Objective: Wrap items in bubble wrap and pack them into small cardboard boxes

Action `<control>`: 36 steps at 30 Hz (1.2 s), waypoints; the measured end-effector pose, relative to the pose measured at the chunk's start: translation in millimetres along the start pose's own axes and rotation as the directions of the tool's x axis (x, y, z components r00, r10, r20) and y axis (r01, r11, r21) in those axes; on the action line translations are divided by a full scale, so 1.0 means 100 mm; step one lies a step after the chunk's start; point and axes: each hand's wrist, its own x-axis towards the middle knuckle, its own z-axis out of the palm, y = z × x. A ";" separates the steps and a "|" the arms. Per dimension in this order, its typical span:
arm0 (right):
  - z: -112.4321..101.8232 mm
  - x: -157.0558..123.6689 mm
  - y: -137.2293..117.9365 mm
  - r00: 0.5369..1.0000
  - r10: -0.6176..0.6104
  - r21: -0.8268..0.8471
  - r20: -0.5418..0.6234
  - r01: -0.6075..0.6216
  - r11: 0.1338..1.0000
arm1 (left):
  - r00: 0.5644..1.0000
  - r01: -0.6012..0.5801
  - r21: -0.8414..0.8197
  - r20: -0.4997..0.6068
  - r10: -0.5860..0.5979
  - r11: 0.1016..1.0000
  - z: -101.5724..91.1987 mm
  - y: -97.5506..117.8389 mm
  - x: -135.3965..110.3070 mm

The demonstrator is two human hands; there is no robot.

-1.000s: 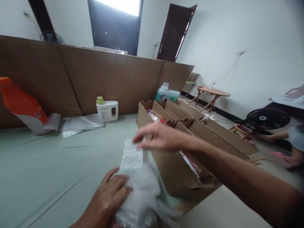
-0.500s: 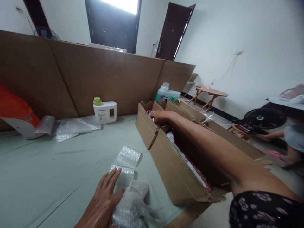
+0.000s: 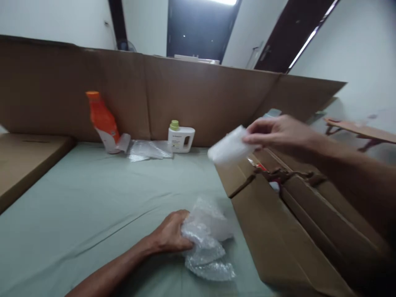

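Observation:
My left hand [image 3: 171,232] is closed around a crumpled bundle of bubble wrap [image 3: 207,243], low over the green cloth [image 3: 130,189]. Up at the right, my right hand [image 3: 272,134] pinches one end of a small white block-shaped thing [image 3: 228,147], blurred by motion, so its kind does not show. Below that hand stands an open cardboard box with dividers [image 3: 278,235]. Something red and a bit of white show inside it; my right arm hides much of the rest.
A white bottle with a green cap [image 3: 181,139] stands at the back, beside flat bubble wrap [image 3: 145,149] and a leaning orange-and-white bottle [image 3: 105,123]. A tall cardboard panel [image 3: 201,95] runs behind them. Another cardboard piece [image 3: 31,159] lies at the left.
My right hand has come up out of the box with the white thing. My left hand has closed on the bubble wrap and gathered it. The view has swung left.

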 end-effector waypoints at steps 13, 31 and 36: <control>2.01 1.22 -0.56 0.970 -0.008 -0.128 0.241 0.040 0.991 | 0.526 0.322 -0.022 -0.827 -0.199 0.946 -2.38 -0.64 0.18; 3.31 1.61 -0.47 0.922 -0.200 -0.343 0.330 0.315 0.885 | 0.872 0.444 0.747 -0.487 -0.046 0.494 -2.40 -1.38 0.72; 2.98 0.33 -0.51 0.951 -0.203 -0.326 0.234 0.274 0.905 | 0.838 0.480 0.735 -0.545 -0.005 0.479 -2.23 -1.29 0.49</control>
